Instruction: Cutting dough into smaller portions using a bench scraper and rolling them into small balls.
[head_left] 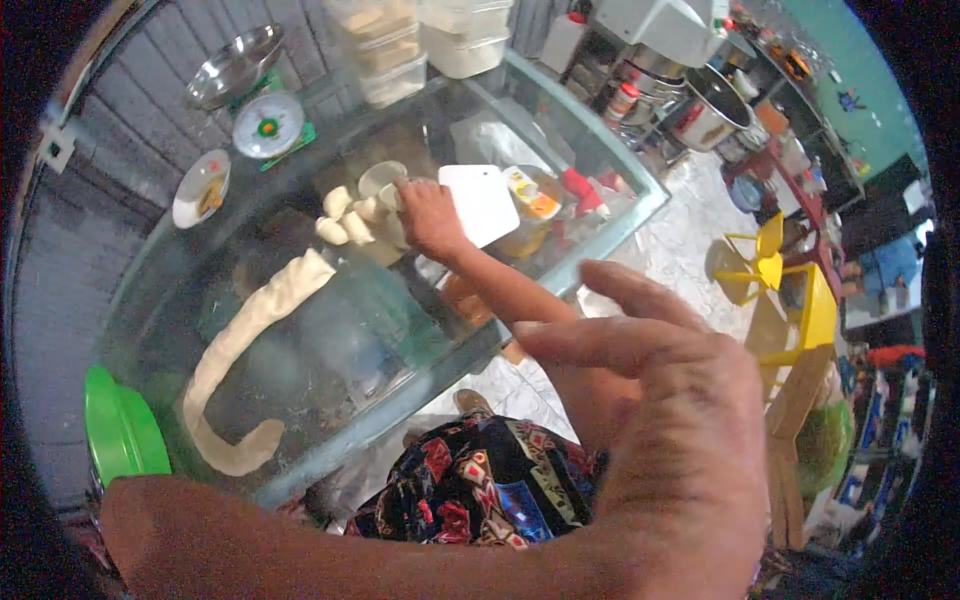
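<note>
Cut dough pieces (354, 226) sit just left of the right grip (432, 222); fingertips are hidden, so can't tell if it's got one. The dough roll (240, 328) curves away to the left. Left grip (680, 420) looms up close, loosely bent, nothing visible in it. White board (487, 207) crowds the right side, but there's bare tabletop (325, 350) toward the near edge.

Dim, even light — hazy sheen on the glass tabletop (295, 345) — black grainy corners, fisheye-bent edges.
</note>
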